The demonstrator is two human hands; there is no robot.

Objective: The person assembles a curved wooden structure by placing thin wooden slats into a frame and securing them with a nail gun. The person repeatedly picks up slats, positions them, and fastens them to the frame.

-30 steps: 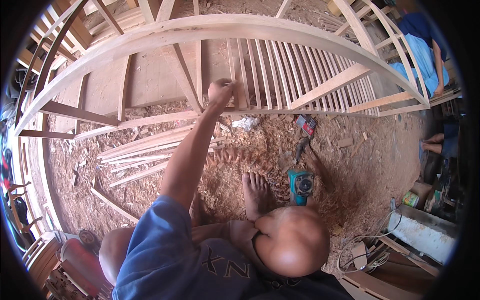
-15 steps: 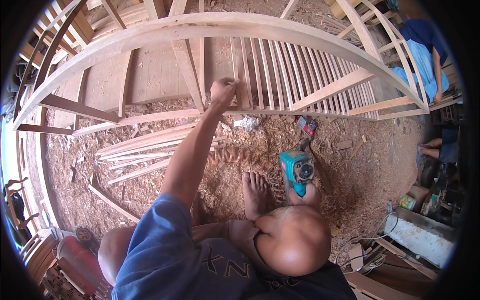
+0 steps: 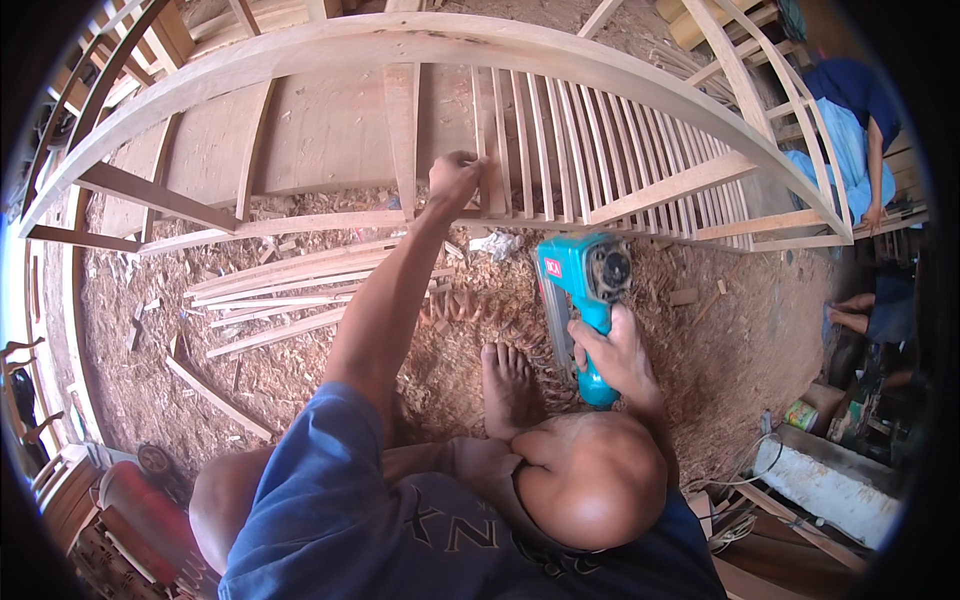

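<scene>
My left hand point(image 3: 455, 180) reaches forward and pinches a thin upright wooden slat point(image 3: 483, 130) at the left end of a row of slats in a large arched wooden frame point(image 3: 300, 55). My right hand point(image 3: 615, 355) grips the handle of a teal nail gun point(image 3: 585, 275), held above the sawdust just below the frame's lower rail point(image 3: 300, 222). The gun's head sits a little right of and below my left hand. My bare foot point(image 3: 508, 385) and bent knee point(image 3: 590, 480) are beneath the gun.
Loose wooden slats point(image 3: 290, 290) lie on the sawdust-covered floor point(image 3: 740, 340) at left. A coil of nails point(image 3: 490, 310) lies near my foot. Another person in blue point(image 3: 850, 130) works at the far right. A red machine point(image 3: 130, 495) stands lower left; a white block point(image 3: 840, 485) lower right.
My right hand picked the nail gun up off the sawdust and raised it toward the frame. My left hand stayed on the slat.
</scene>
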